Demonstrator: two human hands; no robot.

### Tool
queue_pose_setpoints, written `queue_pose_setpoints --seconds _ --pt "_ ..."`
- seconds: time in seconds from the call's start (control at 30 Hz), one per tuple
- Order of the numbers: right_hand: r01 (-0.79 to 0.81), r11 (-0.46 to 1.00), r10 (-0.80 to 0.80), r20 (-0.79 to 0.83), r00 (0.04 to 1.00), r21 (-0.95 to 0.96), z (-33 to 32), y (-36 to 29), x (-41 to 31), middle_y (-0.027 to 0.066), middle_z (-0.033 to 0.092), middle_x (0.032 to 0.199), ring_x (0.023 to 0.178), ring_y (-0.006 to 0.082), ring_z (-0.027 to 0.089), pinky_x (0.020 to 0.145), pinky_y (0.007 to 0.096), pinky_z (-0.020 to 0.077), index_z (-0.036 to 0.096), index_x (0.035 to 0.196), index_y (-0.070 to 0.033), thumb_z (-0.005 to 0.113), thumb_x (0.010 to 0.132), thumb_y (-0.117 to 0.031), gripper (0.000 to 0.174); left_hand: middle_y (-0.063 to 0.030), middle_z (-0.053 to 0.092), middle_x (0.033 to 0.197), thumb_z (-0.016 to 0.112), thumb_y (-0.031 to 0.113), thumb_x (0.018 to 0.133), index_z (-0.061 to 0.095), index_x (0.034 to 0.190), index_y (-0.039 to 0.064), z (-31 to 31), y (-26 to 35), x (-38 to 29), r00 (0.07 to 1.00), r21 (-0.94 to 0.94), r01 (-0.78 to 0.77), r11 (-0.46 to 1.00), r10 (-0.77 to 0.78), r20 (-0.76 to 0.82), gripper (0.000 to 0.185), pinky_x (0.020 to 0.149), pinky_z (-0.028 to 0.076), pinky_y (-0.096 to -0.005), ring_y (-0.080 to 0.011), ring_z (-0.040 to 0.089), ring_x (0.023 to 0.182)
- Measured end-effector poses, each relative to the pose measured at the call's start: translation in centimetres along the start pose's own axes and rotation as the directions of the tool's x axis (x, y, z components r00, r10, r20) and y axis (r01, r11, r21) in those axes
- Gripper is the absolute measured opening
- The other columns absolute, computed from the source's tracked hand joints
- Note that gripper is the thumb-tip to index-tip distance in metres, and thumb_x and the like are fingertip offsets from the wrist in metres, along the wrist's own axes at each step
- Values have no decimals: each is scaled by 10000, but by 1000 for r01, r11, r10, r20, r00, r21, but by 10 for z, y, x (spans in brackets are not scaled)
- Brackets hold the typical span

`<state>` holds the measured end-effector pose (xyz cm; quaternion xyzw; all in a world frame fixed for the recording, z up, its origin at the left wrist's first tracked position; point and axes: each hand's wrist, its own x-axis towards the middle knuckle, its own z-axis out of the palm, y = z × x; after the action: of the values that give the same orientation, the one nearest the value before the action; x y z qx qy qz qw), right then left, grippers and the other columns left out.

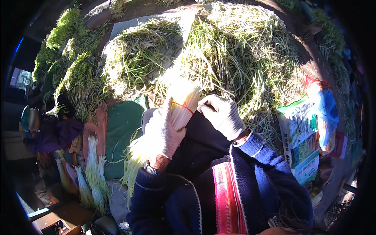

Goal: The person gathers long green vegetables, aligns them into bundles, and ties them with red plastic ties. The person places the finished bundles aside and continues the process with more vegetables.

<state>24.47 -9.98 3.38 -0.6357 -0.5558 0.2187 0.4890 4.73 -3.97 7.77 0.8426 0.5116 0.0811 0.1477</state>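
Observation:
My left hand (164, 132), in a pale knitted glove, grips a bundle of long white-stemmed leafy vegetables (183, 113). A thin red tie (185, 107) runs around the stems. Their white ends point away from me, and yellow-green leaves (133, 164) trail below my left wrist. Just right of the bundle is my right hand (221, 116), gloved too. Its fingers are curled with thumb and forefinger pinched, and nothing shows between them. The bundle lies over my dark-clothed lap.
Heaps of loose green stalks (232, 55) and a smaller pile (141, 50) lie ahead. Tied white-stemmed bundles (93, 167) rest at left, near a person's purple garment (57, 136). A printed sack (301, 141) and blue plastic bag (326, 108) are at right; a wooden box (55, 223) is lower left.

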Motion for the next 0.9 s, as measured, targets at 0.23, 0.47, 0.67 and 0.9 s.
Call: queue_pose_setpoints --seconds 0.23,0.47,0.67,0.9 --pt "124 989 -127 -24 992 -85 30 -10 10 147 709 789 710 339 703 630 423 543 694 924 -70 759 897 -228 174 -153 642 1124 881 220 625 485 1457 151 2 -2 -7 998 -12 -1 1000 0 -59 923 989 488 -450 -377 583 1137" --pt "138 982 -138 11 990 -131 31 -14 11 143 701 746 683 349 697 619 434 541 680 898 -62 732 893 -190 138 -140 664 1135 883 241 621 506 1430 207 2 -5 -10 998 28 -24 999 25 -55 893 993 483 -453 -355 626 1087" --pt "148 984 -150 -13 989 -99 32 -18 10 142 718 786 698 311 717 627 395 554 682 930 -51 760 878 -144 133 -131 676 1101 884 242 616 536 1388 207 0 -4 -11 995 -13 -35 999 34 -95 848 994 478 -452 -347 616 1097" --pt "170 961 -173 8 985 -217 34 -21 13 138 708 763 678 326 703 621 410 552 684 912 -56 757 864 -131 115 -138 685 1049 889 240 611 560 1366 176 4 -4 -12 985 -26 -21 999 16 -169 825 980 485 -448 -345 611 1092"
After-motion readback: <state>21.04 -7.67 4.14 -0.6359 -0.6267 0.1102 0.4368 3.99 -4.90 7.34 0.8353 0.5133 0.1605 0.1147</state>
